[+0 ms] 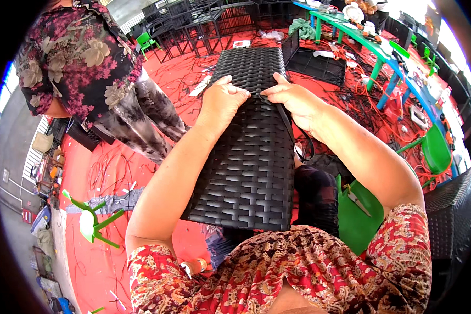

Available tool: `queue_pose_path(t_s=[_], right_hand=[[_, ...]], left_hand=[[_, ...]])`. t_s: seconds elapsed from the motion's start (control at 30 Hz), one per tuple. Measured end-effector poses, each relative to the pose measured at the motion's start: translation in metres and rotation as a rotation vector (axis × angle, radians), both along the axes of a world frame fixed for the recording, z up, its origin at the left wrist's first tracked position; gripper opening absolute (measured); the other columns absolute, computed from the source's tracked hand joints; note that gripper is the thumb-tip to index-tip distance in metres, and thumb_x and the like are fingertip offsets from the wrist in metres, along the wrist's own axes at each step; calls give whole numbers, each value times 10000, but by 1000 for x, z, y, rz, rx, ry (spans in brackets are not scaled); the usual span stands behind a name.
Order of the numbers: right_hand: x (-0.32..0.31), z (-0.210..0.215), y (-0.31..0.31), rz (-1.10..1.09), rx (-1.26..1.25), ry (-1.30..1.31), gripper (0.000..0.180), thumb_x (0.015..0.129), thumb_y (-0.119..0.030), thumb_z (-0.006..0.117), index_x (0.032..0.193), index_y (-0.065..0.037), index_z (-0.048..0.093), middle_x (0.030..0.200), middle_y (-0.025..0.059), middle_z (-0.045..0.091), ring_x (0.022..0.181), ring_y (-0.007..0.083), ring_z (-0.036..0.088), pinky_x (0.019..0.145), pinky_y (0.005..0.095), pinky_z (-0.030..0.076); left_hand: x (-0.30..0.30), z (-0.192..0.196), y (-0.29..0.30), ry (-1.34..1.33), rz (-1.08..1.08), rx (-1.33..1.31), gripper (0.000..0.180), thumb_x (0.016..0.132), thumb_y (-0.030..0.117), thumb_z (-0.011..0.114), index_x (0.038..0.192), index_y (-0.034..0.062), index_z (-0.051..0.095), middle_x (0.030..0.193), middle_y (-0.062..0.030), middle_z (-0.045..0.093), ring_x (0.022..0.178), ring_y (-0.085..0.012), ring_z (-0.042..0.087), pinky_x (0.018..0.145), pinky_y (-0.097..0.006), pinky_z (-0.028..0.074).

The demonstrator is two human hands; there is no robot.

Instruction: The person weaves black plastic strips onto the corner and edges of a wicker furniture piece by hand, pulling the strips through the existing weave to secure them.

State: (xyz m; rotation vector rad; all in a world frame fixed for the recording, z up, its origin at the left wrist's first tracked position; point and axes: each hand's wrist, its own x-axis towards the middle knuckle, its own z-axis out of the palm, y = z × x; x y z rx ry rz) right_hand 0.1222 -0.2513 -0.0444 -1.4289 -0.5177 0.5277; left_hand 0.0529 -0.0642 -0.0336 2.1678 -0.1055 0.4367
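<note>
A long black woven wicker panel (235,172) stretches away from my lap, made of flat glossy strips. My left hand (221,102) rests on its upper middle, thumb and fingers pinched together at the weave. Close beside it, my right hand (294,101) pinches a black wicker strip (288,121) at the same spot. The strip's loose length curls down along the panel's right side. The fingertips of both hands almost meet, and what lies between the left fingertips is too small to make out.
A person in a flowered top (83,57) stands at the left. Green stools (90,222) and a green chair seat (358,214) with scissors (358,203) on it are nearby. Cut strips litter the red floor (115,172). A long green-and-blue table (350,32) runs along the right; black frames (193,21) stand behind.
</note>
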Motion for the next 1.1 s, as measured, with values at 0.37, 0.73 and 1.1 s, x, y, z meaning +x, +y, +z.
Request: queue_pose_path(t_s=[0.37, 0.73, 1.1], right_hand=[[-2, -1, -3, 45, -14, -17, 267, 794, -41, 530, 1020, 26, 655, 1521, 187, -106, 1419, 236, 52, 1101, 337, 159], [-6, 6, 0, 22, 33, 33, 283, 814, -46, 520, 1058, 39, 633, 1537, 146, -68, 1405, 231, 120, 1093, 326, 183], [-6, 7, 0, 52, -31, -69, 284, 825, -44, 502, 1064, 44, 627, 1531, 174, -53, 1393, 265, 167, 1085, 337, 221]], left_hand=[[-13, 5, -14, 27, -63, 292, 174, 803, 148, 612, 875, 10, 688, 1324, -311, 415, 1252, -340, 440, 996, -334, 366], [3, 5, -10, 97, 96, 204, 203, 801, 190, 634, 888, 22, 706, 1294, -345, 419, 1324, -344, 315, 1038, -359, 303], [17, 4, -14, -54, 43, 331, 121, 748, 98, 627, 697, -12, 637, 1358, -262, 406, 1213, -333, 467, 1000, -331, 356]])
